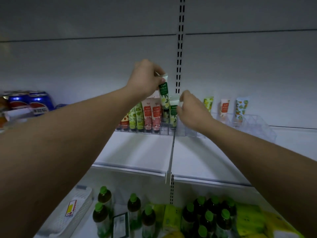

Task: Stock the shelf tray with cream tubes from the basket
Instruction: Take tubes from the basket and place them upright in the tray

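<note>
Cream tube (163,91), white with a dark green label and pale flowers, hangs upright in my left hand (145,78), pinched near its crimped top, just above the clear shelf tray (147,130). My right hand (192,107) curls its fingers around the top of a second green-labelled tube (173,112) already standing in the tray. Left of it stand two pink tubes (151,115), two light green ones (136,118) and one red one (124,120). A second clear tray (253,124) to the right holds three tubes well apart. The shelf (137,152) is white, against a pale grey panelled back wall in dim light. Blue soda cans (29,101) sit at far left. Below, green-capped bottles (133,206) and yellow packs (171,217) fill the lower shelf.
</note>
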